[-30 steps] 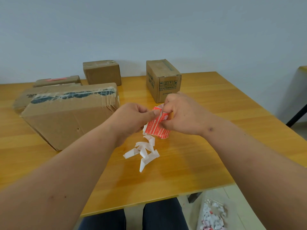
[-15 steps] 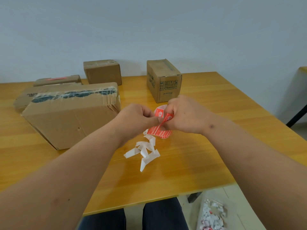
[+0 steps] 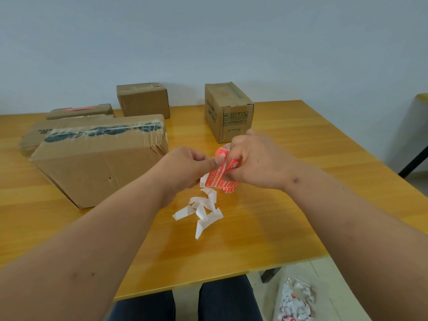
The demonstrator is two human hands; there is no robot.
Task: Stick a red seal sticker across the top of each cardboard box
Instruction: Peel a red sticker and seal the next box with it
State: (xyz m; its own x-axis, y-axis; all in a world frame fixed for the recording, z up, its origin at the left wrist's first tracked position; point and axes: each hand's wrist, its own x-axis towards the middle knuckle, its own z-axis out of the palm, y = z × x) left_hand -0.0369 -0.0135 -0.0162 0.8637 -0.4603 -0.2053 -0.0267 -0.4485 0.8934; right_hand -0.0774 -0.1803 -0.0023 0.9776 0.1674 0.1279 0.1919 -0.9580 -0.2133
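Note:
Both hands meet above the middle of the table. My left hand (image 3: 185, 167) pinches the white backing edge of a strip of red seal stickers (image 3: 218, 179). My right hand (image 3: 254, 163) grips the same strip and one red sticker curling off its top. A long white backing tail (image 3: 203, 209) hangs from the strip onto the table. A large cardboard box (image 3: 97, 158) with dark tape along its top lies at left. Two smaller boxes stand behind: one at the back centre (image 3: 143, 100), one upright to the right (image 3: 229, 110). A flat box (image 3: 80, 111) at far left carries a red sticker.
The wooden table (image 3: 289, 216) reaches to its front edge near my legs. Another flat box (image 3: 34, 137) lies behind the large one. A clear bag of paper scraps (image 3: 296, 300) sits on the floor at lower right. A dark leg of other furniture shows at the right edge.
My hands have stayed close together over the strip. The red sticker's top end has lifted further from the backing between my fingers. The boxes have not moved.

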